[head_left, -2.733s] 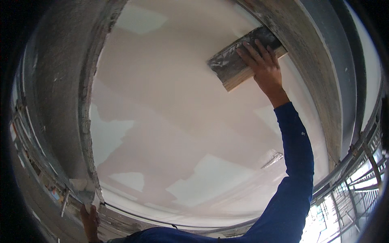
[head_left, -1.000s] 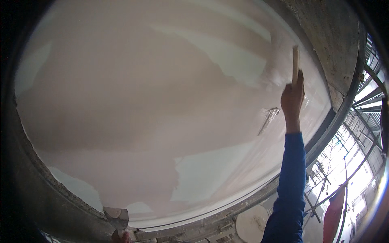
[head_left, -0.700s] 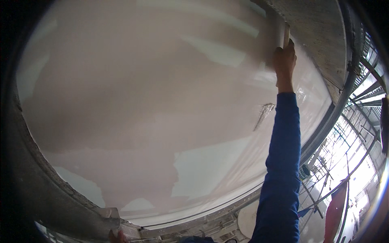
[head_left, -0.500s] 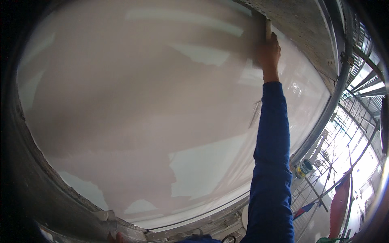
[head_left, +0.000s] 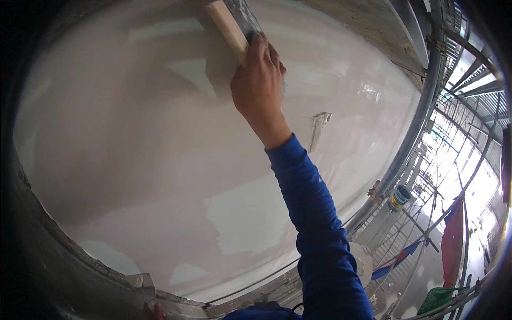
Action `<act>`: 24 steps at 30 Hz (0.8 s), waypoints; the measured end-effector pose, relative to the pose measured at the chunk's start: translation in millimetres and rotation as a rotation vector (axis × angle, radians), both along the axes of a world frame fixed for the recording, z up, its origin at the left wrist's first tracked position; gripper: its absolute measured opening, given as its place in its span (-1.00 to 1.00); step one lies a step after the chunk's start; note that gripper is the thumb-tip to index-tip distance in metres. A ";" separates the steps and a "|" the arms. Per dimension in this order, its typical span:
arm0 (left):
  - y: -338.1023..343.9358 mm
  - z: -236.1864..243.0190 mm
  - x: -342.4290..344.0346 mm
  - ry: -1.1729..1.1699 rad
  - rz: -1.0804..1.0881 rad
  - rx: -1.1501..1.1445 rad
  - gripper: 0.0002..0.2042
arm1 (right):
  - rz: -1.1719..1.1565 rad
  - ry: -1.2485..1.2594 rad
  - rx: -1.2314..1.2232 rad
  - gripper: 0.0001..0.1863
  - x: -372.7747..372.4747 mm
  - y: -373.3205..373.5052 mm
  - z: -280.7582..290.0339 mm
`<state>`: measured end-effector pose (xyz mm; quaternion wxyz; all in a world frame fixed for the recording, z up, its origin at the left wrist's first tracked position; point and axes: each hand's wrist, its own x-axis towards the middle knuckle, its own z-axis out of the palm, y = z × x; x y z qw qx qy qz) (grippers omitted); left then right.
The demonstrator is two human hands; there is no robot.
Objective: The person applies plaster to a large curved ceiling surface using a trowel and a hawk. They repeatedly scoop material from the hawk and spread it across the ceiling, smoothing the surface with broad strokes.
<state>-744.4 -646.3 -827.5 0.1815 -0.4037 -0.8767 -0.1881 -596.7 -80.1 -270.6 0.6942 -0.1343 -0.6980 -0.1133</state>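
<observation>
At the patchy panel (head_left: 160, 160), the right hand (head_left: 258, 88) grips a wood-handled trowel (head_left: 230, 33)

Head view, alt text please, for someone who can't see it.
A blue-sleeved right hand holds a wide wood-edged blade over a patchy, pale surface. At lower left, the left hand partly shows beneath a smaller blade; at right, a bucket and poles.

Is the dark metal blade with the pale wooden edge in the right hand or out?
In: the right hand grips its pale wooden edge, fingers on the dark metal blade.
</observation>
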 end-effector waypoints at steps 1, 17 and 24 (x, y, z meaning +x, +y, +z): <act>0.7 -3.0 -0.1 -0.045 0.017 0.023 -0.50 | 0.016 0.013 0.014 -0.35 9.8 6.8 -9.4; 153.1 190.9 81.0 -1.415 0.149 0.226 -0.57 | 0.669 0.909 -1.825 -0.71 245.2 -53.9 -542.3; 173.3 177.0 105.1 -1.125 -0.453 0.189 -0.57 | 1.029 0.073 -1.380 -0.66 170.7 -141.6 -407.7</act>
